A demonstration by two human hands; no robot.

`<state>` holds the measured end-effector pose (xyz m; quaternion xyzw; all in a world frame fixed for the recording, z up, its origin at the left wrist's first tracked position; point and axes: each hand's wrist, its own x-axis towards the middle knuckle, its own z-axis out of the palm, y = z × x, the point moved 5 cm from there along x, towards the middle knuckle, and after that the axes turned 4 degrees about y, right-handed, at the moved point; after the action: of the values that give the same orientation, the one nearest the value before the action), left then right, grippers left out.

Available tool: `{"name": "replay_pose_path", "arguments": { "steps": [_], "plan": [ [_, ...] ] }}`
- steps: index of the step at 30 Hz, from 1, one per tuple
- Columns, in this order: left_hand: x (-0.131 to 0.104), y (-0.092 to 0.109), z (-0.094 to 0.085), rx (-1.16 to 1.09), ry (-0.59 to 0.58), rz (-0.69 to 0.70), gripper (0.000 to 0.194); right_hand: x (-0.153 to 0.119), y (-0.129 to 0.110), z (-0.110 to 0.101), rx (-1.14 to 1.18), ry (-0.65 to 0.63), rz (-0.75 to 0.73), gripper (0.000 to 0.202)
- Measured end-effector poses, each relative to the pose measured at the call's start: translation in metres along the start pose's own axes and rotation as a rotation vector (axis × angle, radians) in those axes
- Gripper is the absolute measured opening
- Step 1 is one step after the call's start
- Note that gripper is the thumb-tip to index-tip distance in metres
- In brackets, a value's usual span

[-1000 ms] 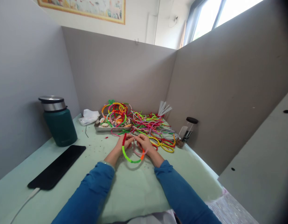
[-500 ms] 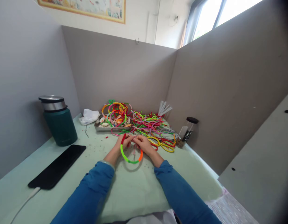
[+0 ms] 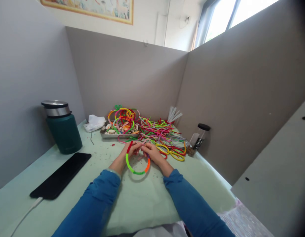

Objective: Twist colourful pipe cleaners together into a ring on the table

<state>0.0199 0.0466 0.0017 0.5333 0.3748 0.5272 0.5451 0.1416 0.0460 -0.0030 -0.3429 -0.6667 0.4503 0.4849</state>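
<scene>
A ring wound from fuzzy pipe cleaners (image 3: 128, 163), with red, lime, green and orange stretches, hangs between my hands over the table. My left hand (image 3: 131, 150) is closed on its upper left part, fingers curled inward. My right hand (image 3: 151, 151) pinches the upper right part, where a little purple shows below the fingers. A pale pink strand (image 3: 146, 140) sticks up at the fingertips. The fingertips of both hands meet at the top of the ring, and the exact grip there is too small to make out.
Behind my hands, a metal tray (image 3: 113, 135) holds shells and colourful rings. Loose pipe cleaners (image 3: 159, 130) are heaped to its right. A green bottle (image 3: 63, 131), a phone (image 3: 61, 176) with a cable and white tissue (image 3: 95, 122) are on the left. A clear bottle (image 3: 201, 136) leans right.
The ring has shifted slightly left and tilted between my hands. The pink strand now shows above my right fingertips, and purple shows beneath them.
</scene>
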Motion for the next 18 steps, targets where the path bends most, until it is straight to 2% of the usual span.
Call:
{"name": "replay_pose_path", "arguments": {
  "steps": [3, 12, 18],
  "plan": [
    [-0.0022, 0.0011, 0.0005, -0.070, 0.023, -0.017, 0.029, -0.0016, -0.0034, 0.0006, -0.003, -0.007, 0.011, 0.030],
    [-0.0011, -0.0052, 0.0004, -0.119, -0.013, -0.072, 0.028, -0.0021, -0.0013, 0.0022, 0.051, -0.059, 0.045, 0.024],
    [-0.0029, -0.0001, 0.0029, -0.073, -0.045, -0.026, 0.032, -0.0016, 0.0033, 0.0026, 0.064, -0.082, 0.062, 0.022]
  ]
}}
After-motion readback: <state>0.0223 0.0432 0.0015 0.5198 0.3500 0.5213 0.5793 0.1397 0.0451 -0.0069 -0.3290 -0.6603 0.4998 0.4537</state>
